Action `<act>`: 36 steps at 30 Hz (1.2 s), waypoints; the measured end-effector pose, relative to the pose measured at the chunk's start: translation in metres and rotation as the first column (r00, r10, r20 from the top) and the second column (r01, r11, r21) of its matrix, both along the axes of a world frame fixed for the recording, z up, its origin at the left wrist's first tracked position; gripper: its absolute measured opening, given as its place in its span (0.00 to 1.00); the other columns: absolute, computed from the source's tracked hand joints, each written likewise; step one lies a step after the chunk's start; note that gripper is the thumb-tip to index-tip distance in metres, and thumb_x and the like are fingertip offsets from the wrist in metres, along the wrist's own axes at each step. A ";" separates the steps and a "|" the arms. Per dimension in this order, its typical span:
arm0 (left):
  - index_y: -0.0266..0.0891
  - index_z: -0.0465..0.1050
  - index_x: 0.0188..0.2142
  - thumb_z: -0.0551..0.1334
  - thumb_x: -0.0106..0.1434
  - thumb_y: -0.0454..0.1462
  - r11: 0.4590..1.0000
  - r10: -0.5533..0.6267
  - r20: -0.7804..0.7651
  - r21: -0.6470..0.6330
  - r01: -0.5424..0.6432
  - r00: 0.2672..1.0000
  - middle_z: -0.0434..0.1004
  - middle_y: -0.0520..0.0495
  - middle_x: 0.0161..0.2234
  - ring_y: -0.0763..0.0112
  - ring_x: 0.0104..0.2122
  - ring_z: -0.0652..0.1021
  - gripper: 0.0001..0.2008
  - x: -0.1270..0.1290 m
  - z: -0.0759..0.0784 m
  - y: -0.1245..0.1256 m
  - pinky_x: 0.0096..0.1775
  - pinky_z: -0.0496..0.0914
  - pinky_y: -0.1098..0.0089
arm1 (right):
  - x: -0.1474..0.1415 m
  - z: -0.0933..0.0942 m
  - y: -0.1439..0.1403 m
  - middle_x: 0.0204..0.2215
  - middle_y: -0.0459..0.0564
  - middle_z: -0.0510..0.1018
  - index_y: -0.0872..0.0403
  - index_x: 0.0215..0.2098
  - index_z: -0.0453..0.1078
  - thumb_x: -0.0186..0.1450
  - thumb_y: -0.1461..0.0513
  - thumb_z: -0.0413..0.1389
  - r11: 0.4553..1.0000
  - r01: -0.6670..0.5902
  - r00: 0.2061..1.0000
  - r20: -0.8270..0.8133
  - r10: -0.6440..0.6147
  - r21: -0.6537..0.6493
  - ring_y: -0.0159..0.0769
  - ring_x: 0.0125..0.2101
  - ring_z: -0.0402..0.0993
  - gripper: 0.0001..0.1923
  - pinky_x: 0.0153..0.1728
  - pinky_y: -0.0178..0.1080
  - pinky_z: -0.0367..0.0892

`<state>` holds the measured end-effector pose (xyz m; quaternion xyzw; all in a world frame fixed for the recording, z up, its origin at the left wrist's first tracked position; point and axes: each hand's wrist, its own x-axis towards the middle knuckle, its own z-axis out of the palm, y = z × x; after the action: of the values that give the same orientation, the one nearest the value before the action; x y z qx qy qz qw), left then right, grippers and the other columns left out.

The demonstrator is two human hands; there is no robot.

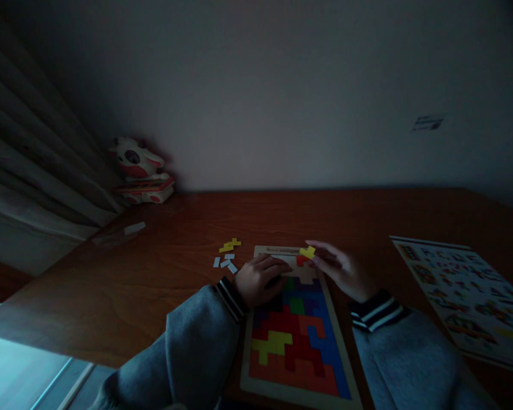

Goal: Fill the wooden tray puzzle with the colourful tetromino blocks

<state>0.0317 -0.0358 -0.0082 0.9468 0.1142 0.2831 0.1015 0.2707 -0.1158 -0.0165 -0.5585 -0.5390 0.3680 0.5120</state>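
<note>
Yellow piece (307, 251) pinched in right hand (342, 271) fingertips, above puzzle board (346, 364).

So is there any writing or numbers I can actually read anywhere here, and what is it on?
None can be read.
Wooden puzzle board with coloured blocks: a printed line on its top edge, too blurred.
Printed sheet of coloured figures: print too small.
Dark mark on the wall: illegible.

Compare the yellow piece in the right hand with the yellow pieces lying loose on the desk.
The held yellow piece is pinched in the right hand above the top of the puzzle board; the loose yellow pieces lie flat on the desk, left of the board, untouched. The held piece is single; the loose ones form a small cluster beside white pieces. All share the same yellow and blocky shape.
</note>
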 end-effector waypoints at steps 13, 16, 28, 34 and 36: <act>0.40 0.74 0.46 0.57 0.68 0.37 1.000 -0.013 -0.007 0.021 0.013 1.000 0.78 0.44 0.44 0.66 0.43 0.76 0.11 0.000 -0.001 -0.001 0.46 0.72 0.65 | 0.009 -0.004 0.000 0.32 0.50 0.81 0.51 0.32 0.72 0.58 0.47 0.60 0.989 0.139 0.966 0.227 -0.125 -0.048 0.40 0.36 0.78 0.16 0.39 0.41 0.71; 0.40 0.74 0.46 0.57 0.68 0.37 1.000 -0.015 -0.008 0.018 0.016 1.000 0.78 0.46 0.45 0.66 0.43 0.76 0.10 0.000 -0.002 0.000 0.46 0.72 0.66 | 0.007 -0.004 -0.001 0.31 0.49 0.81 0.51 0.32 0.72 0.58 0.46 0.59 0.993 0.097 0.962 0.263 -0.076 -0.064 0.39 0.34 0.77 0.17 0.36 0.40 0.70; 0.39 0.75 0.44 0.56 0.67 0.35 1.000 -0.019 -0.007 0.022 0.019 1.000 0.79 0.45 0.44 0.66 0.42 0.76 0.10 0.001 0.001 -0.001 0.45 0.72 0.66 | 0.006 -0.010 -0.001 0.29 0.48 0.72 0.52 0.36 0.75 0.61 0.45 0.57 0.996 0.053 0.833 0.547 -0.087 0.078 0.33 0.24 0.65 0.20 0.25 0.37 0.64; 0.40 0.75 0.45 0.56 0.67 0.36 1.000 -0.020 -0.046 0.018 0.021 0.999 0.78 0.45 0.45 0.66 0.43 0.76 0.10 -0.001 0.000 0.000 0.47 0.72 0.65 | 0.014 -0.018 -0.001 0.30 0.48 0.71 0.52 0.44 0.74 0.59 0.44 0.59 0.997 0.044 0.834 0.548 -0.068 0.057 0.35 0.27 0.67 0.24 0.28 0.38 0.66; 0.40 0.75 0.44 0.57 0.67 0.36 1.000 -0.020 -0.048 0.019 0.021 0.999 0.78 0.45 0.45 0.65 0.43 0.76 0.10 -0.001 -0.001 0.001 0.47 0.72 0.65 | 0.016 -0.019 -0.002 0.31 0.48 0.71 0.51 0.44 0.75 0.59 0.45 0.59 0.999 0.026 0.835 0.549 -0.046 0.045 0.35 0.28 0.68 0.24 0.29 0.38 0.67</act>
<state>0.0302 -0.0352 -0.0092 0.9554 0.1041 0.2604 0.0922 0.2868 -0.1174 -0.0353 -0.6414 -0.6591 0.1729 0.3526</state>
